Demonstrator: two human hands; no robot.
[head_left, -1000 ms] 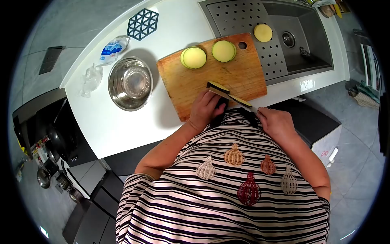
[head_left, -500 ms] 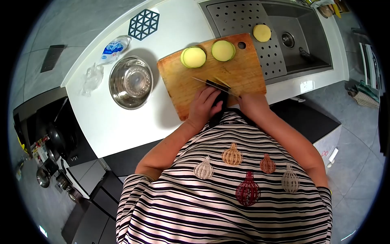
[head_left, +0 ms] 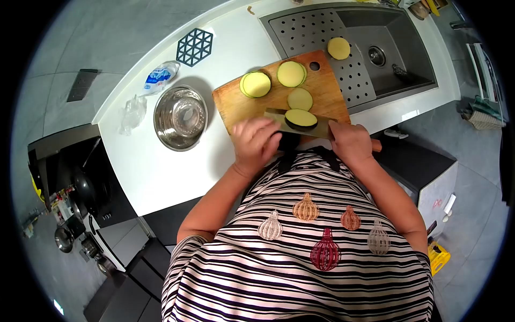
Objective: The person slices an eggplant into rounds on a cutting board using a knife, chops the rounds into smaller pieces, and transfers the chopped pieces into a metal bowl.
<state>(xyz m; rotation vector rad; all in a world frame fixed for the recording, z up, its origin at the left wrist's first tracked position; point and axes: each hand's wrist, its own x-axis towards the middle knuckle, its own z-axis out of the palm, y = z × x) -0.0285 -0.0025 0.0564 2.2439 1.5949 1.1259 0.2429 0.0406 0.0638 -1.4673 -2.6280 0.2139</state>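
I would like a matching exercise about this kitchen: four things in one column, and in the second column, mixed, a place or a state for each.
Things
1. knife
2. metal bowl
3. hexagonal trivet
4. lone slice off the cutting board

Places and states
A. on the perforated panel
B. dark, with triangular openings
C. gripped by the right hand
D. round and shiny, on the white counter

Right pairs: 1-C, 2-D, 3-B, 4-A
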